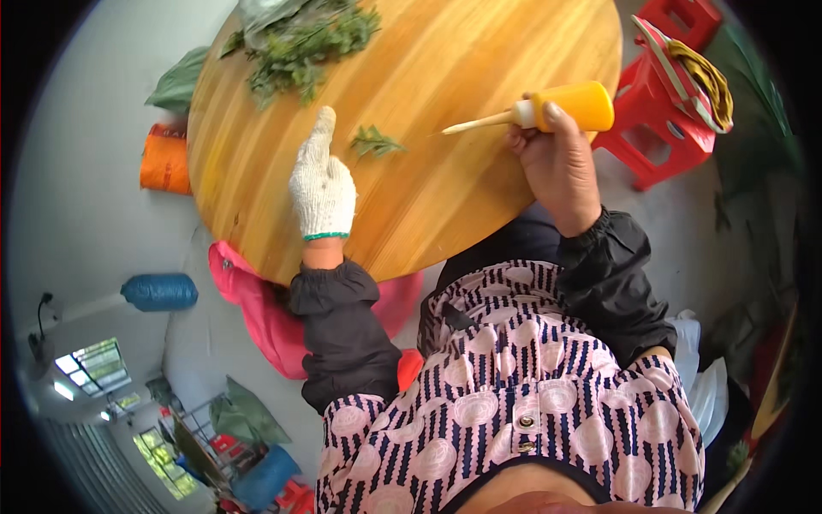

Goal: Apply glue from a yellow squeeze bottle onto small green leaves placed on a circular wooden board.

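Observation:
My right hand is bare and wrapped round a yellow squeeze bottle. The bottle lies sideways in the grip, its white collar and long pale nozzle directed left over the table. A white knitted glove with a green cuff covers my left hand. One gloved finger stretches away from me over the wood, its tip darkened; nothing shows in this hand, and its other fingers are partly hidden. Between the hands a small green leafy sprig lies on the round wooden table, apart from the nozzle tip.
A heap of green sprigs lies at the table's far left beside a grey plastic bag. Red plastic stools stand to the right, one bearing folded cloth. An orange bag sits beyond the left edge, and pink fabric hangs below.

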Motion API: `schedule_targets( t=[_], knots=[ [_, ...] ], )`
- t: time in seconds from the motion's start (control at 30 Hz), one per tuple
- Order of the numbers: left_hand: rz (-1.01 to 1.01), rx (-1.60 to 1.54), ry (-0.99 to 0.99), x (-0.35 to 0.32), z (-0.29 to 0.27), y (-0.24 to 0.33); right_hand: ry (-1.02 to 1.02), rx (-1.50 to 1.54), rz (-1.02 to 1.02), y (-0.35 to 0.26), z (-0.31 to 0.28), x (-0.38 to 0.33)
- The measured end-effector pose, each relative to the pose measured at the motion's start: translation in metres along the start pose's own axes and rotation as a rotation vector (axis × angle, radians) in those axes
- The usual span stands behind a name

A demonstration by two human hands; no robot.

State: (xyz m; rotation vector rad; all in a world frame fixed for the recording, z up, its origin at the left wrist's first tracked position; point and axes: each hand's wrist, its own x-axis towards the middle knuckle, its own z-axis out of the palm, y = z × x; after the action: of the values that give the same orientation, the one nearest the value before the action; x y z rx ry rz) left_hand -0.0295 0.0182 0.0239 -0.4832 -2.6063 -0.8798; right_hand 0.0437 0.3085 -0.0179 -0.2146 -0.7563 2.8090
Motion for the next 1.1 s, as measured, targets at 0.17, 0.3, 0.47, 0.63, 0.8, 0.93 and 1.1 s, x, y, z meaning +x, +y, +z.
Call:
schedule_targets(
  t=[0.17,0.3,0.47,0.63,0.8,0.93,1.1],
  knots=[
    [-0.294,0.065,0.230,0.008,-0.010,0.025,-0.043,-0.027,0.021,0.003,0.008,0.011],
    [-0.099,0.019,0.160,-0.001,0.023,0.026,-0.040,-0.023,0.005,0.004,0.012,0.002],
    [-0.199,-0.076,0.040,-0.005,0.044,0.017,-0.026,-0.090,-0.021,0.005,0.007,-0.002],
    [-0.184,-0.072,0.008,-0.012,0.042,0.015,-0.016,-0.204,-0.084,0.011,0.023,-0.004],
    [-0.074,0.015,0.047,-0.013,0.036,0.020,-0.151,-0.385,-0.110,0.025,0.054,0.001],
    [-0.022,0.246,0.062,-0.013,0.032,0.031,-0.157,-0.576,-0.141,0.033,0.071,0.002],
    [-0.056,0.244,0.039,-0.012,0.031,0.035,-0.306,-0.734,-0.166,0.041,0.075,0.011]
  ],
)
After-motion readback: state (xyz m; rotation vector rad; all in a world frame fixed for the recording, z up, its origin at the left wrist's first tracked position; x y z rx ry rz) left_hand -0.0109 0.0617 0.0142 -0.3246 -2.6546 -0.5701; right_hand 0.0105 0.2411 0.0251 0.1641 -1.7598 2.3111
